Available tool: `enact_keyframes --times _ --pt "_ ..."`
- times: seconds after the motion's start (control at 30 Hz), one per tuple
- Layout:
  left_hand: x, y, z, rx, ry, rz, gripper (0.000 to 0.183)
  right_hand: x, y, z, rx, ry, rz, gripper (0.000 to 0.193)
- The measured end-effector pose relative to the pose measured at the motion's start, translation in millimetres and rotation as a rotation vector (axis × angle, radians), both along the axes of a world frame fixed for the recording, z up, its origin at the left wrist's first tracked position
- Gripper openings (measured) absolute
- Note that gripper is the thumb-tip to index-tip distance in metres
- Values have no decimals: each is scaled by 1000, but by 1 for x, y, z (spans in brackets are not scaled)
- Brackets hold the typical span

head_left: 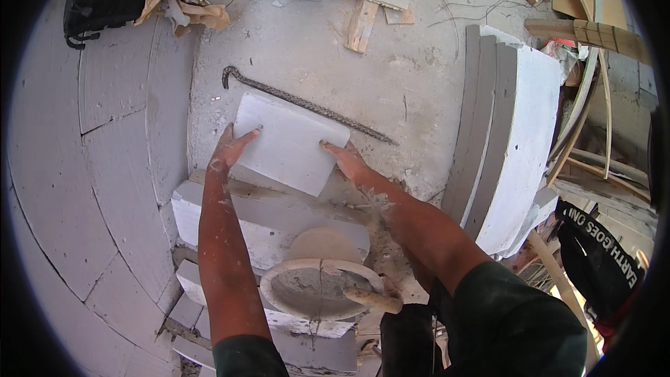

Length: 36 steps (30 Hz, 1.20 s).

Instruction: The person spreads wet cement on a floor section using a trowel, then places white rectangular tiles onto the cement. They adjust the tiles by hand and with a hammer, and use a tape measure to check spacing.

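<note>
Left hand (230,148) and right hand (347,158) had fingers clasping opposite ends of that white concrete block (289,141), loose, unlaid; the jointed block wall (115,202) already stood!

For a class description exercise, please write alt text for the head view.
A person's left hand and right hand grasp a pale block at opposite ends. A hooked bar lies just beyond it; a round container sits nearer.

Arms (227,258) outstretched; left fingers (228,134), right fingers (350,146) gripping, thumbs (248,137) inward.
</note>
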<state>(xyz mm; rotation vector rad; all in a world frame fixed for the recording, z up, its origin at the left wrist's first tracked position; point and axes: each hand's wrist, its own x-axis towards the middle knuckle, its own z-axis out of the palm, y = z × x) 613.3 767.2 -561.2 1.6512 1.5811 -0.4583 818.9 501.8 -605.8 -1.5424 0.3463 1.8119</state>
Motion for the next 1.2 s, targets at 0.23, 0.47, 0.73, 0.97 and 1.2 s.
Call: enact_keyframes --times 0.23,0.47,0.73,0.97,1.2 --pt "59 -77 72 91 -141 -148 99 30 -36 58 -63 31 -462 97" --pt "149 -202 279 494 -430 -221 80 73 -162 277 152 -274 -725 79" --pt "87 -405 548 -201 -1048 -163 100 47 -467 551 449 -543 -781 70" --pt "28 -612 552 -726 -751 156 88 -13 -622 580 -77 -651 -529 78" --pt "-16 -724 545 -700 -423 227 73 -109 -753 522 -68 -491 -478 84"
